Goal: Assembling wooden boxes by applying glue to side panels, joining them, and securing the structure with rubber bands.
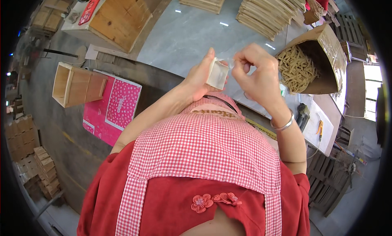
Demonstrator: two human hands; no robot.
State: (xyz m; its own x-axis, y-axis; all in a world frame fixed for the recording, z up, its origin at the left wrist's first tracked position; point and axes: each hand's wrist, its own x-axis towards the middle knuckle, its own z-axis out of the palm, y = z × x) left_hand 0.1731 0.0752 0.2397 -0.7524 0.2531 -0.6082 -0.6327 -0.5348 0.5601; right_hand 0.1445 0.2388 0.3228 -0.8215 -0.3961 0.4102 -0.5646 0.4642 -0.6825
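My left hand [199, 77] is wrapped round a small white box-like thing [217, 74], held up in front of my apron over the table's near edge. Its face toward me looks hollow and pale inside. Just to the right, my right hand [256, 68] is closed in a pinch, fingertips curled together. Something thin and clear seems to show between those fingertips and the white box, too small to make out. A metal bangle [284, 120] circles my right wrist.
A cardboard box [326, 60] lies tipped on the grey table [171, 35], spilling tan strips [299, 68]. Stacked wooden pieces [267, 13] stand at the back. Orange-handled pliers [320, 129] lie at right. At left, a wooden box [79, 85] stands by a pink patterned sheet [122, 103].
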